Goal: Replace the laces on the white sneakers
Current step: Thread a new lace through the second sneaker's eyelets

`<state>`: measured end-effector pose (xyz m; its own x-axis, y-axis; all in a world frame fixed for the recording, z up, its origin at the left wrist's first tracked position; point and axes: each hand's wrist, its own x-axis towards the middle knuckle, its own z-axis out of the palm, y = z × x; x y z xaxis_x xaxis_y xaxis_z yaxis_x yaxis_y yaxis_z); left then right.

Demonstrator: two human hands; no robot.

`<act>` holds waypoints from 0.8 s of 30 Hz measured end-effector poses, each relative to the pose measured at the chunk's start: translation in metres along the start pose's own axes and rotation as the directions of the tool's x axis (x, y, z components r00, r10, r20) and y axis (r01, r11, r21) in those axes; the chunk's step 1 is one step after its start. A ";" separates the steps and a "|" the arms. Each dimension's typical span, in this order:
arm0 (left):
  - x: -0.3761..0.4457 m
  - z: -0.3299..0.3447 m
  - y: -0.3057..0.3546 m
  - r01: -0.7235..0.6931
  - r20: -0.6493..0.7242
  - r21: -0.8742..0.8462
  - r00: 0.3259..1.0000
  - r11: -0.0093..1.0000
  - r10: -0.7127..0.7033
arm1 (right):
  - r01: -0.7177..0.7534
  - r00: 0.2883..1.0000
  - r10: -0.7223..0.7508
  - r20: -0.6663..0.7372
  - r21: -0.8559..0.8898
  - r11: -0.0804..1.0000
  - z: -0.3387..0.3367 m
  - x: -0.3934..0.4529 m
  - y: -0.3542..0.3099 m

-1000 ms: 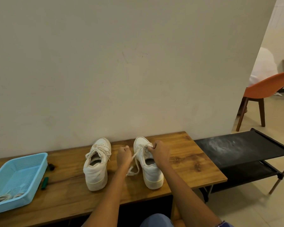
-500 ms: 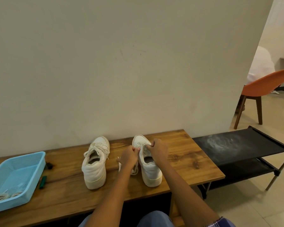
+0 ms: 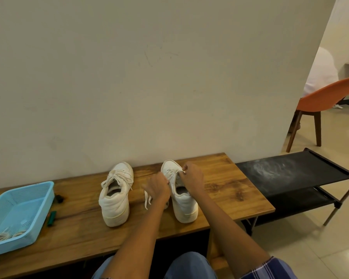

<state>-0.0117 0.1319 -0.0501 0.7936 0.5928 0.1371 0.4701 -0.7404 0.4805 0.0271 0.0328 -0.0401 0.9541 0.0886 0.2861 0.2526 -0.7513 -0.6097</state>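
Observation:
Two white sneakers stand heel-toward-me on a wooden table (image 3: 230, 190). The left sneaker (image 3: 116, 194) is laced, with its bow loose. The right sneaker (image 3: 181, 196) sits between my hands. My left hand (image 3: 158, 186) is at its left side, fingers closed on the white lace (image 3: 147, 199), whose loose end hangs down onto the table. My right hand (image 3: 191, 177) pinches the lace at the upper eyelets on the right side of the tongue.
A light blue plastic basket (image 3: 18, 210) with coiled laces sits at the table's left end. A green marker (image 3: 51, 217) and a small dark object (image 3: 58, 198) lie beside it. A black two-tier rack (image 3: 290, 178) stands to the right, an orange chair (image 3: 326, 101) behind it.
My left hand moved in from the left to the sneaker's side, then slightly down, and the loose lace end now lies on the table. My right hand stayed at the eyelets.

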 end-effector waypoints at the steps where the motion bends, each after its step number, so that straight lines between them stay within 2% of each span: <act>1: 0.005 -0.002 0.000 -0.021 -0.008 0.019 1.000 1.000 0.021 | 0.010 1.000 -0.010 0.007 -0.016 1.000 -0.001 -0.001 -0.001; 3: 0.016 -0.005 -0.001 -0.071 0.029 -0.080 0.997 0.994 0.074 | 0.027 0.999 -0.027 0.019 -0.036 0.999 -0.002 -0.001 -0.002; 6: 0.029 -0.002 -0.002 -0.061 0.154 -0.373 0.980 0.926 0.126 | 0.040 0.999 -0.040 0.017 -0.052 0.998 -0.002 -0.001 -0.003; 8: 0.032 0.000 -0.004 -0.057 0.202 -0.379 0.969 0.924 0.143 | 0.040 0.999 -0.040 0.015 -0.051 0.998 -0.003 -0.001 -0.003; 11: 0.034 0.002 -0.005 -0.141 0.228 -0.367 0.944 0.919 0.236 | 0.038 0.999 -0.038 0.005 -0.045 0.998 -0.002 -0.001 -0.002; 14: 0.036 -0.004 -0.006 -0.173 0.142 -0.478 0.952 0.861 0.270 | 0.025 1.000 -0.025 -0.011 -0.039 0.999 -0.001 -0.001 -0.001; 16: 0.035 -0.016 -0.004 -0.084 0.072 -0.684 0.981 0.725 0.182 | 0.020 1.000 -0.021 -0.018 -0.031 0.999 0.000 -0.001 0.000; 18: 0.033 -0.031 -0.001 0.048 0.062 -0.875 0.998 0.482 0.014 | 0.004 1.000 -0.004 -0.023 -0.001 1.000 0.001 -0.001 0.001; 20: 0.031 -0.050 -0.002 0.133 0.116 -0.959 0.990 0.249 -0.083 | -0.005 0.999 0.006 -0.034 0.011 1.000 0.000 -0.001 0.002; 22: 0.030 -0.069 -0.007 0.157 0.146 -0.974 0.986 0.163 -0.075 | 0.015 0.998 -0.015 -0.064 0.001 1.000 -0.001 -0.003 0.001; 24: 0.030 -0.085 -0.010 0.158 0.153 -0.978 0.987 0.138 -0.052 | 0.049 0.994 -0.051 -0.101 -0.025 0.998 -0.005 -0.004 -0.004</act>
<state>-0.0258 0.1842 0.0227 0.8175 0.5755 -0.0219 -0.1871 0.3014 0.9350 0.0214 0.0320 -0.0350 0.9187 0.0604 0.3902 0.2948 -0.7624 -0.5761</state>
